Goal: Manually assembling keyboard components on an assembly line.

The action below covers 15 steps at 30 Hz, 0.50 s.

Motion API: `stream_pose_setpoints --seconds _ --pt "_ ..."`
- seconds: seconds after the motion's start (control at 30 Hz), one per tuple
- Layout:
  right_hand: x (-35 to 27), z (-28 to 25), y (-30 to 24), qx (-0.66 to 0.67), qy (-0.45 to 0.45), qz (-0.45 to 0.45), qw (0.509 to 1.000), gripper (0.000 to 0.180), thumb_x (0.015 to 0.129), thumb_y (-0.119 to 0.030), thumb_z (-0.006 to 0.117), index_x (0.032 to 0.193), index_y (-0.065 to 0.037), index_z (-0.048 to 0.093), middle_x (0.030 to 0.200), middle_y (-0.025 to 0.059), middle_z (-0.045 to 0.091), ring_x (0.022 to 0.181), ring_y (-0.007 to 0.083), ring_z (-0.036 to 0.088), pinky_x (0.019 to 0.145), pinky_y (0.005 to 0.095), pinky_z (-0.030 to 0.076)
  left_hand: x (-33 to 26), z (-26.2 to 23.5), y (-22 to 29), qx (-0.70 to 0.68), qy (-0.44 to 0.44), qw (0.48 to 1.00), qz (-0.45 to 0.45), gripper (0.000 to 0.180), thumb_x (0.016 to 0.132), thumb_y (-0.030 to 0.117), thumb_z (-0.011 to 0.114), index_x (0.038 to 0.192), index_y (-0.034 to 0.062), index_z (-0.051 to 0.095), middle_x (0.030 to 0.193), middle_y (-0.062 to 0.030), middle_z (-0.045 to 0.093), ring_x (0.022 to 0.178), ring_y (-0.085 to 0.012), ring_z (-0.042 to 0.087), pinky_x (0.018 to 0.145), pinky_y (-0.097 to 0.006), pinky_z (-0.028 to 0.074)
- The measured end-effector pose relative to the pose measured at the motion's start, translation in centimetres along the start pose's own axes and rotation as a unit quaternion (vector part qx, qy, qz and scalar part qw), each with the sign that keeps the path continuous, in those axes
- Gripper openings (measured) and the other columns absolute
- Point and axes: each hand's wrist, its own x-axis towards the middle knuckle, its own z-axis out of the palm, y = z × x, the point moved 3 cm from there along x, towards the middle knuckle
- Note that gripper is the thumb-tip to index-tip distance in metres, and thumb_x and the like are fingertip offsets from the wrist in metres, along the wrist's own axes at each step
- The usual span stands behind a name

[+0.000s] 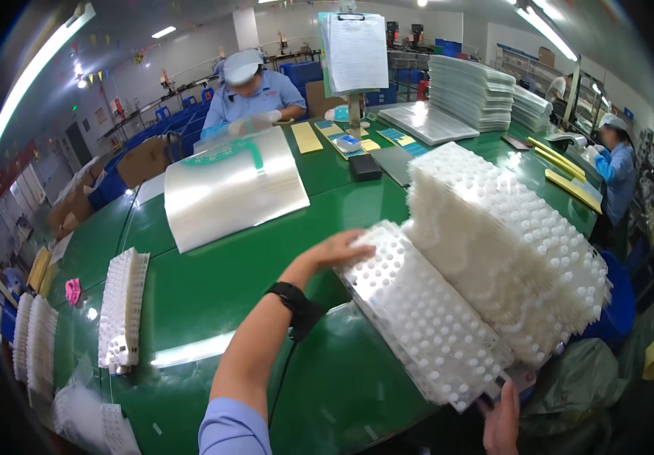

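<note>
The low pile of clear, white-dotted sheets [433, 326] lies slantwise between the two hands, its far end under the fingers of the left hand [342, 249] and its near corner just beside those of the right hand [503, 419]. The left fingers are stretched over the top at the far end; whether they pinch or merely rest is unclear. The right fingers are extended and slightly blurred at the near corner, and whether they grip the edge does not show.

To handle the pile well, the left fingers should press lightly and evenly, since thin layers like these probably slide over one another. The right fingers do best at the corner and along the edge, away from the dots, where a hard squeeze might bend or mark the surface.

Right of the left fingers, close against the pile, rises a tall dotted stack [486, 243] with uneven, frilled sides; it looks easy to knock, so an outward sweep of either hand calls for care. The black wrist strap [293, 299] below the left fingers trails a cord [280, 383] over the green worktop [198, 299]; keeping it off the sheets seems wise. Left of those fingers, the worktop offers bare room.
</note>
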Motion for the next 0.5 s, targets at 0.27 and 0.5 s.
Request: stream_pose_setpoints --seconds 0.27,0.5 --pt "-2.2 -1.5 -0.2 -0.190 -0.066 0.064 0.978 0.053 0.094 -0.015 0.059 0.140 0.001 0.038 0.139 0.0086 0.046 0.124 0.0215 0.047 0.102 0.0342 0.040 -17.2 1.8 2.2 0.004 0.047 0.999 -0.002 0.059 0.091 0.048 0.054 0.127 0.0014 0.052 0.114 -0.0225 0.062 0.104 -0.0346 0.060 0.091 -0.040 0.045" --pt "-2.0 2.5 -0.2 -0.200 -0.289 0.147 0.924 0.067 0.084 -0.017 0.068 0.140 0.001 0.035 0.129 0.0115 0.052 0.115 0.0177 0.051 0.097 0.0315 0.041 -44.6 8.0 7.6 -0.020 0.252 0.945 -0.208 0.062 0.090 0.035 0.054 0.138 -0.0020 0.040 0.135 -0.0221 0.048 0.120 -0.0393 0.049 0.102 -0.042 0.037"
